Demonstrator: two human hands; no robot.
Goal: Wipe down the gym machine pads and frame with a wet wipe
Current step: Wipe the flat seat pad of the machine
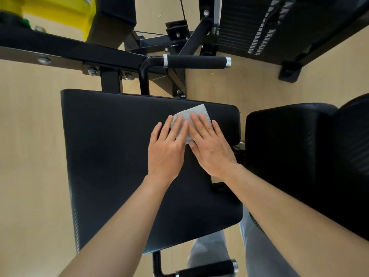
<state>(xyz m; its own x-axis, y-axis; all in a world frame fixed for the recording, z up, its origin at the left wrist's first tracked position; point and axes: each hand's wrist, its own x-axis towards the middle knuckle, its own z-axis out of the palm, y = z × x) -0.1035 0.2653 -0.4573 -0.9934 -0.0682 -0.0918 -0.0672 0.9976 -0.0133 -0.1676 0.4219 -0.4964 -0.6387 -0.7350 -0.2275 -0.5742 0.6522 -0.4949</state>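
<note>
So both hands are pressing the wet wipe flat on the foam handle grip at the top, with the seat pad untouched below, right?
Not quite. The head view shows the left hand and right hand pressing the wet wipe flat on the black seat pad, near its far right corner. The foam handle grip lies beyond the pad, with nothing touching it.

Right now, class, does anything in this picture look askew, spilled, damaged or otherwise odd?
Nothing stands out. Both the left hand and right hand press the wet wipe flat on the seat pad, which shows no tear or spill. The handle looks intact.
</note>
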